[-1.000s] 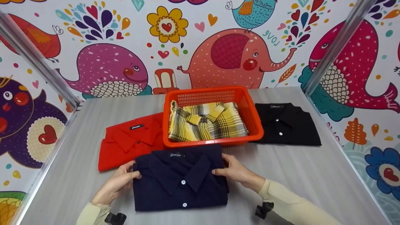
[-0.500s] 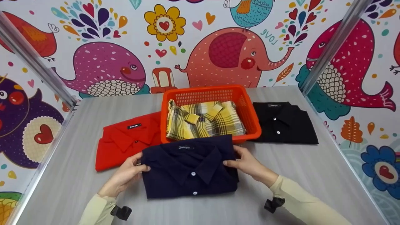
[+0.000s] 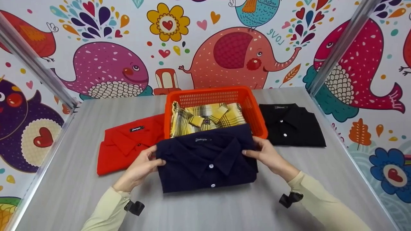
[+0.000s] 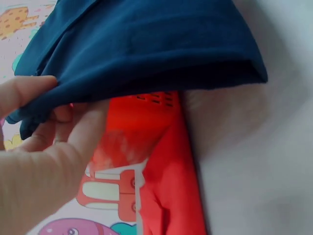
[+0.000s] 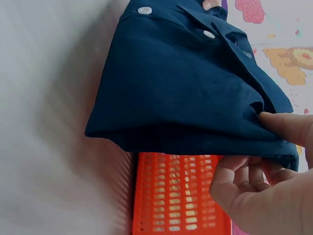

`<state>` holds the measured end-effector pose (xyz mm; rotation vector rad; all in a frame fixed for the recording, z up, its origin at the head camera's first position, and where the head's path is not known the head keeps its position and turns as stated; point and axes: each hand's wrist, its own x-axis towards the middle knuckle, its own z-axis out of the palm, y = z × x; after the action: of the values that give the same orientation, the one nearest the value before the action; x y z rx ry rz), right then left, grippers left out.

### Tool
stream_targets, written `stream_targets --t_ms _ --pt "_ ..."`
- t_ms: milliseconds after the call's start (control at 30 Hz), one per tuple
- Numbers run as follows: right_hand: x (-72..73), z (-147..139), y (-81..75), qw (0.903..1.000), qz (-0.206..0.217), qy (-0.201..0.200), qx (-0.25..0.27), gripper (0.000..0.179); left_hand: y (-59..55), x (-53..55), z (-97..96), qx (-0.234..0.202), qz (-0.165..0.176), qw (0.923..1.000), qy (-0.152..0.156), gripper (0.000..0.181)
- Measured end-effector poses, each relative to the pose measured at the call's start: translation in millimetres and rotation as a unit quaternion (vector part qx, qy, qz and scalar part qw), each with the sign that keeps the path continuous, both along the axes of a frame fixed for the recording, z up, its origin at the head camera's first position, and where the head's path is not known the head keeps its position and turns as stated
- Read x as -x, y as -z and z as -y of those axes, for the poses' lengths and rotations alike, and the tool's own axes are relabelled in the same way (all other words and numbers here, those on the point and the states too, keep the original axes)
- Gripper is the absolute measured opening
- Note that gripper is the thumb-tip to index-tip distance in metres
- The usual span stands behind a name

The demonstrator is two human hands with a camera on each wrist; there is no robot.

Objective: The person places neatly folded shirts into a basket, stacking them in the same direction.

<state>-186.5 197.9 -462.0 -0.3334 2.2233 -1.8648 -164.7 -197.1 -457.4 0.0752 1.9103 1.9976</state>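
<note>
A folded navy shirt (image 3: 199, 160) with white buttons hangs above the table, level with the front of the orange basket (image 3: 264, 128), and covers part of its front side. My left hand (image 3: 141, 165) pinches the shirt's left edge, thumb on top and fingers beneath. On the opposite edge my right hand (image 3: 273, 157) grips it the same way. Both wrist views show the navy shirt (image 4: 146, 44) lifted, with a gap below it. Inside the basket lies a folded yellow plaid shirt (image 3: 189, 123), its lower part hidden by the navy one.
To the basket's left a folded red shirt (image 3: 118, 150) lies on the grey table (image 3: 77, 192). A folded black shirt (image 3: 298, 128) lies to its right. Metal posts (image 3: 340, 48) and patterned walls (image 3: 231, 57) enclose the table at the back and sides.
Both hands have raised the navy shirt and carried it forward and to the right, so it now overlaps the basket's front rim. The basket and the other shirts stay where they were.
</note>
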Motion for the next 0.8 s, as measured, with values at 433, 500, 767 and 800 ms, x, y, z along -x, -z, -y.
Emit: stream_targets --t_ms 433,500,767,800 --pt "25.8 -14 -18.9 0.9989 0.003 0.046 0.005 0.044 -22.5 20.3 -21.1 0.018 -0.038 0.9987 -0.029 0.057" --pt "28.7 -16 -23.6 0.9988 0.001 0.049 0.0 0.044 -26.7 23.7 -22.9 0.027 -0.05 0.9979 -0.032 0.056" --pt "42.9 -24 -40.1 0.9963 -0.015 0.078 -0.035 0.04 -36.6 39.5 -31.6 0.049 -0.086 0.9948 -0.021 0.053" --pt "44.8 -26 -41.8 0.9958 -0.018 0.081 -0.039 0.04 -38.0 41.2 -32.7 0.051 -0.091 0.9943 -0.018 0.053"
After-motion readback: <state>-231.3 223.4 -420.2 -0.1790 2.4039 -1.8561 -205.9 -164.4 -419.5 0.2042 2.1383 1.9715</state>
